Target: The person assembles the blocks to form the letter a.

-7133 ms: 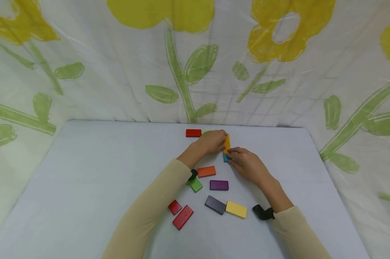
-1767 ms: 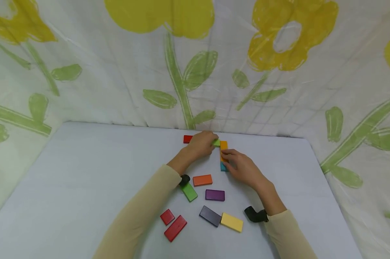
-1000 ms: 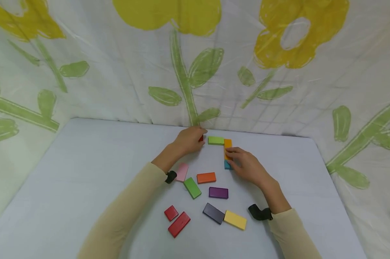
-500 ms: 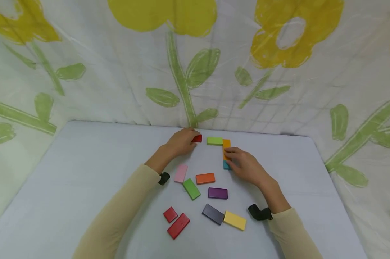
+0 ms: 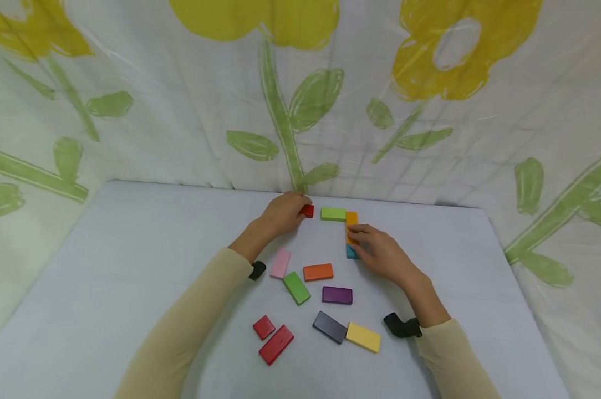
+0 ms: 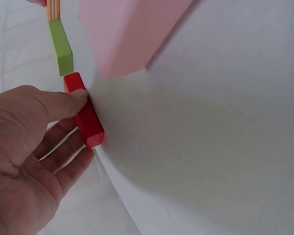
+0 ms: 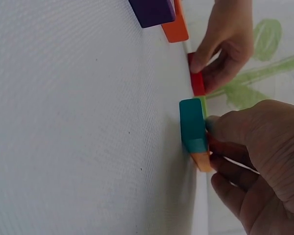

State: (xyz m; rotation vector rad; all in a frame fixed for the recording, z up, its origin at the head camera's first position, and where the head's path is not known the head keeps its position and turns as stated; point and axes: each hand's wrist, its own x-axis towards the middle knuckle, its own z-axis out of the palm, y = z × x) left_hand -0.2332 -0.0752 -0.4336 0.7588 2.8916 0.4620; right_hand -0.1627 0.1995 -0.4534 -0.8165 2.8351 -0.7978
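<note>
My left hand pinches a red block at the table's back edge, thumb on one side and fingers on the other. A small gap separates it from a light green block, which abuts the top of an upright-running orange block. A teal block continues that line toward me. My right hand holds the orange block near its joint with the teal one; the thumb lies by the teal block's edge. Fingers partly cover both blocks.
Nearer me lie a pink block, a green block, an orange-red block, a purple block, a dark grey block, a yellow block, a small red block and a longer red block.
My left hand went from the orange block to the light green one, which shifted right against the orange block, then left to the red block. My right hand stays by the orange and teal blocks.
</note>
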